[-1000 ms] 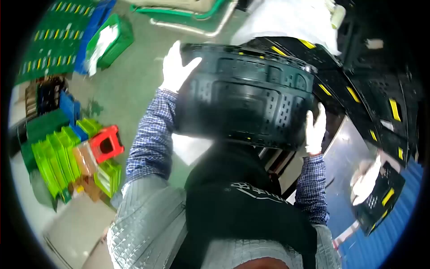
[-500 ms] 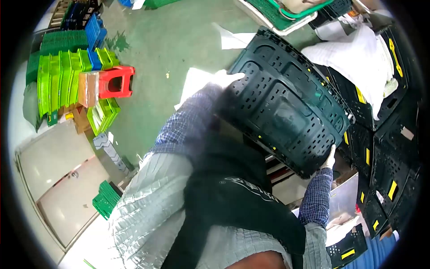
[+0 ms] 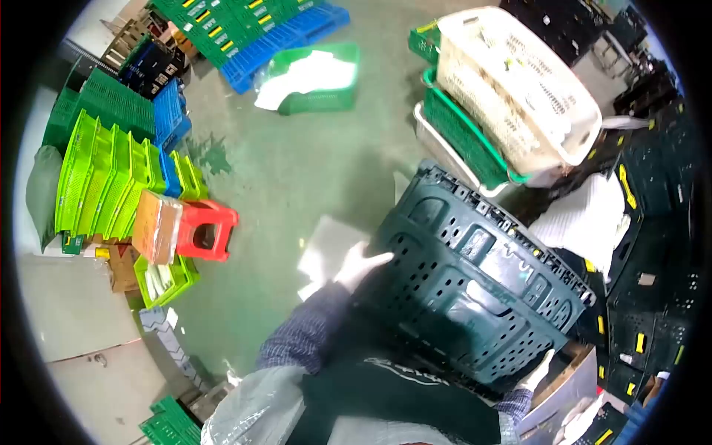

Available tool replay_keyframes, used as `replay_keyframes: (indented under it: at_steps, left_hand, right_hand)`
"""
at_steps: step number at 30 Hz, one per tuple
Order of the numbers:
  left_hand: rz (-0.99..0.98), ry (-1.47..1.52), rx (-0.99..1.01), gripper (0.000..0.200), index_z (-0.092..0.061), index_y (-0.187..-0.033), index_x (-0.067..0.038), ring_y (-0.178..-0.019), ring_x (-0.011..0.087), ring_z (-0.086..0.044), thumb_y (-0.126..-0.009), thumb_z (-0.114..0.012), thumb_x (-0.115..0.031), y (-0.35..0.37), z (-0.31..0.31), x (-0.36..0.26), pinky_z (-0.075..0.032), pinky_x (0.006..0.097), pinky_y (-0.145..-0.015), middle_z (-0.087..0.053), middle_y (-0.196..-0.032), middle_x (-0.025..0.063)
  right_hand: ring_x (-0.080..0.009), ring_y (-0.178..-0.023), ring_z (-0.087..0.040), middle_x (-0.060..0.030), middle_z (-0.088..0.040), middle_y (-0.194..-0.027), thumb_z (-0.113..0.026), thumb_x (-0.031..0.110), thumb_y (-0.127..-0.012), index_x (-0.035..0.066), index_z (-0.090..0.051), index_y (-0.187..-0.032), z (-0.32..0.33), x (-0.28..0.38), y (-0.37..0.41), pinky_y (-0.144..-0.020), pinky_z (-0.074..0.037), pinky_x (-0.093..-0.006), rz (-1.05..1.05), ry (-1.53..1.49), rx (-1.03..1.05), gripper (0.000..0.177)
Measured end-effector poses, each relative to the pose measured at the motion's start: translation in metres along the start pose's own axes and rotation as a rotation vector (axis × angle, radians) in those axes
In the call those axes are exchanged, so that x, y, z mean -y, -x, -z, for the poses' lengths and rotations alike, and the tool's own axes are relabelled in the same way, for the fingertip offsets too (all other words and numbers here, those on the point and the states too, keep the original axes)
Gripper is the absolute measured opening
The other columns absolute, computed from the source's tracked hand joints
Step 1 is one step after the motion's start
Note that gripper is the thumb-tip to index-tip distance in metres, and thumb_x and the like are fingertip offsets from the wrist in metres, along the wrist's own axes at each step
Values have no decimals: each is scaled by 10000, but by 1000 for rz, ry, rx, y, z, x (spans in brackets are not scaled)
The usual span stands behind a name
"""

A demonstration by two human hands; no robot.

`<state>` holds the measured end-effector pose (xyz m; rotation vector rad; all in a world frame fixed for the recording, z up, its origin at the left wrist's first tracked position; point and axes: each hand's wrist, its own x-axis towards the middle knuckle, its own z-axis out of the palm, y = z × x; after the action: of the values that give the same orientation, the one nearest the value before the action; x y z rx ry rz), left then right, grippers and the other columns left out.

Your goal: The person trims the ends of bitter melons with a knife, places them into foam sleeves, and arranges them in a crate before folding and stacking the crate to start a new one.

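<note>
A dark green plastic crate (image 3: 452, 289) with slotted, ribbed panels is held tilted in front of my body. It looks folded flat, with a row of hinge-like notches along its far edge. My left hand (image 3: 359, 265) grips its left edge, the thumb lying over the panel. At the near right corner, my right hand (image 3: 537, 372) is closed on the edge, its fingers partly hidden behind the crate. White paper (image 3: 326, 248) lies on the floor just beyond my left hand. Beneath the crate's right corner is a grey box-like edge (image 3: 560, 393).
Stacked baskets, a cream one (image 3: 512, 81) on top, stand ahead right. Black crates (image 3: 645, 304) with yellow parts line the right side. Lime crates (image 3: 111, 178), a cardboard box (image 3: 157, 226) and a red stool (image 3: 206, 230) stand left. A green basket (image 3: 319, 100) holds white material ahead.
The view has tilted up, bringing the cream basket and the green basket into sight. The crate sits lower in view, nearer my body, with both hands still on it.
</note>
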<state>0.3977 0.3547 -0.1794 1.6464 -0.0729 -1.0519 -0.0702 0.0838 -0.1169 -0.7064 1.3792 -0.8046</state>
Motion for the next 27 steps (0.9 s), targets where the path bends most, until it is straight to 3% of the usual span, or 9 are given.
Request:
replay_keyframes:
  at_steps: [2, 4, 9, 13, 16, 19, 21, 23, 27]
  left_hand:
    - [22, 100, -52, 790, -502, -1355, 84, -1203, 304, -586, -761, -850, -303, 3, 52, -15, -461, 376, -1048, -594, -1317, 229]
    - [82, 19, -119, 931, -411, -1431, 84, -1321, 337, -489, -749, -847, -378, 4, 96, -31, -420, 406, -1095, -463, -1449, 266]
    - [70, -24, -288, 1016, -328, -1476, 95, -1371, 367, -422, -757, -822, -428, 14, 154, -94, -381, 415, -1125, -381, -1501, 293]
    - [-216, -43, -263, 709, -512, -1299, 113, -1177, 294, -573, -823, -766, -347, -15, 206, -50, -483, 401, -981, -567, -1291, 265]
    - [-135, 248, -351, 223, -680, -997, -2, -795, 245, -672, -873, -693, -188, -25, 205, -117, -543, 356, -713, -699, -857, 123]
    - [-226, 305, -383, 154, -682, -972, -37, -780, 285, -651, -838, -668, -113, -40, 226, -137, -537, 370, -706, -681, -868, 113]
    - [-272, 376, -449, 230, -678, -1064, 17, -861, 157, -662, -910, -653, -152, -55, 250, -145, -534, 304, -764, -704, -993, 80]
    - [-246, 375, -533, 273, -670, -1109, -2, -890, 188, -666, -903, -671, -181, -59, 277, -152, -536, 306, -796, -701, -1041, 102]
    - [-205, 435, -674, 435, -609, -1229, 32, -999, 266, -678, -881, -691, -215, -59, 317, -170, -545, 401, -928, -685, -1152, 146]
  right_hand:
    - [-288, -1219, -535, -153, -522, -1406, -485, 474, -1014, -10, -395, -1475, -16, -29, -13, -1058, -440, -427, 103, 86, 54, 674]
    - [-286, -1217, -533, -157, -512, -1416, -488, 472, -1017, -30, -391, -1469, -124, -14, 46, -1069, -427, -406, 423, 433, -74, 682]
    - [-276, -1231, -530, -173, -532, -1414, -512, 488, -1005, -41, -458, -1430, -218, 0, 62, -1083, -405, -364, 397, 804, -181, 681]
    - [-283, -1266, -505, -167, -509, -1445, -541, 511, -981, -29, -454, -1445, -245, -6, 19, -1093, -381, -382, 317, 484, 48, 718]
    - [-275, -1253, -510, -171, -521, -1424, -560, 506, -973, -37, -473, -1424, -293, 3, -11, -1079, -388, -378, 355, 504, 95, 711]
    - [-252, -1193, -543, -166, -571, -1359, -573, 470, -980, -61, -516, -1368, -355, 9, -48, -1042, -411, -353, 503, 785, 4, 660]
    - [-197, -1077, -574, -148, -644, -1212, -603, 412, -980, -62, -585, -1251, -417, 15, -74, -961, -443, -322, 496, 511, 301, 547]
    - [-146, -981, -576, -114, -675, -1082, -637, 355, -971, -50, -616, -1156, -476, 20, -87, -887, -458, -301, 542, 470, 404, 445]
    - [-250, -970, -637, -178, -691, -1054, -698, 408, -907, -32, -633, -1134, -585, 15, -103, -870, -486, -367, 593, 601, 451, 499]
